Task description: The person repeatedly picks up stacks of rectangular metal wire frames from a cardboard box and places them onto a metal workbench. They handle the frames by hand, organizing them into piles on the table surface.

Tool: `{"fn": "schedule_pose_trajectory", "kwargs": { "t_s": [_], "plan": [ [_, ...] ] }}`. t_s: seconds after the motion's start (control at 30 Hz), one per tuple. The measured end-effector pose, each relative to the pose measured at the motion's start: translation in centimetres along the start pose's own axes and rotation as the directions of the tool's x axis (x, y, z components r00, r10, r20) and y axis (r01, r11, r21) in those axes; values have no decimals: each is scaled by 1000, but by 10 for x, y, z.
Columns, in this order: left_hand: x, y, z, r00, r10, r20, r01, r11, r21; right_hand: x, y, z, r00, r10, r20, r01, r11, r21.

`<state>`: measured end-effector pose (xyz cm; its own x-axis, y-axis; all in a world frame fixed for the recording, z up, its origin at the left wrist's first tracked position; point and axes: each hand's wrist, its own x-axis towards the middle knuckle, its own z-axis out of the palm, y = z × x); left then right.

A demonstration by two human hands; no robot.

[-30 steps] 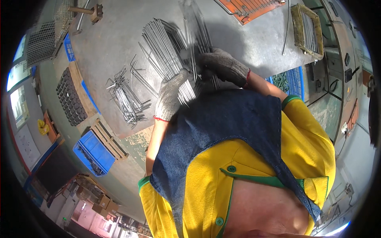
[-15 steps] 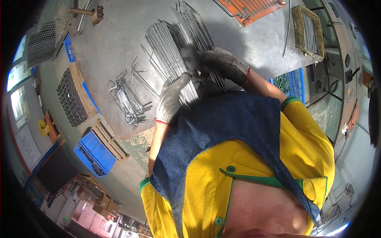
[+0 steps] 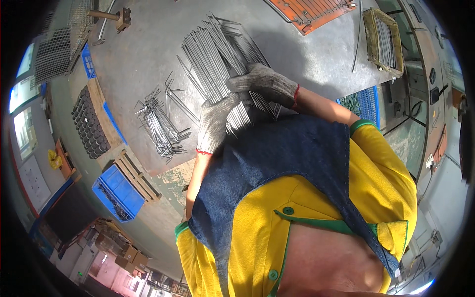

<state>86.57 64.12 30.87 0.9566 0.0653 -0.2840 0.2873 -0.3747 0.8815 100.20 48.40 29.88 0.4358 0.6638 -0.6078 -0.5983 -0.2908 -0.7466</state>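
Both my hands wear grey knit gloves and hold a thick bundle of long thin metal rods over a grey metal table. My left hand wraps the near end of the bundle. My right hand closes over the rods just beyond it. The far ends of the rods fan out across the table. A smaller pile of bent wire pieces lies on the table to the left of my hands.
An orange wire grid and a rectangular frame with rods lie at the table's far side. A blue bin, a wooden pallet and a tray of dark round parts stand on the floor at left.
The rod bundle has swung leftward and lies flatter on the table. My hands have shifted slightly along its near end and keep their hold.
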Motion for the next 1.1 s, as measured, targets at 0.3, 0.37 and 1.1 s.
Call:
{"fn": "schedule_pose_trajectory", "kwargs": {
  "t_s": [0.3, 0.37, 1.1],
  "plan": [
    [2, -10, 7, 982, -185, -43, 169, 955, -242, 2, 9, -9, 996, -56, -70, 53, 998, -46],
    [1, -19, 3, 996, -73, -46, 72, 997, -21, 0, 9, -14, 996, -44, -80, 41, 999, -31],
    [-3, -23, 0, 960, 273, 56, -273, 879, 390, -1, 4, -8, 998, -45, -31, 44, 999, -31]
  ]
}}
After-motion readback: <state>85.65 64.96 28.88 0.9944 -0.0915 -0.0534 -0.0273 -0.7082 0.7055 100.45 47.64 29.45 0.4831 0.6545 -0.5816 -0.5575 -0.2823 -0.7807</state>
